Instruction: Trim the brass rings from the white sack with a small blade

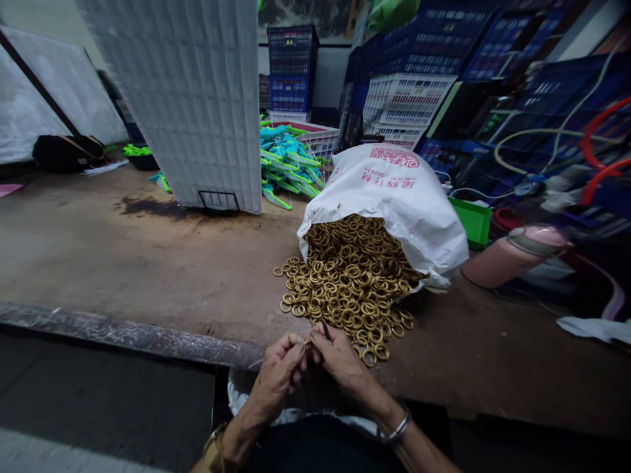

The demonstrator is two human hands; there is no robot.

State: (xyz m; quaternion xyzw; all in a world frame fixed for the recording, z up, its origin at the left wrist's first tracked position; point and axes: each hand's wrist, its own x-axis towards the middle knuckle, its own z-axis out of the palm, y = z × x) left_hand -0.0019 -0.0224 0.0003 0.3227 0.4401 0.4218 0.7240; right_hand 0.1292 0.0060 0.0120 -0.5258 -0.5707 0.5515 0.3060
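Note:
My left hand (282, 368) is closed in a pinch on a gold-coloured ring (306, 343), just off the table's front edge. Close against it, my right hand (342, 361) is closed too, and a thin dark pointed tool (326, 330) sticks up from between its fingers. Whether it is a knife or another tool I cannot tell. The fingers hide most of the ring. Beyond my hands, a heap of similar gold-coloured rings (345, 289) spills over the table from the open mouth of a white woven sack (389, 187) with red print.
A tall pale ribbed panel (192, 98) stands on the brown table (98, 263). Behind it lie blue and green plastic pieces (288, 161). Stacked crates (414, 98) fill the back. On the right are a pink bottle (513, 256), a green tray (470, 222) and red tubing (599, 148).

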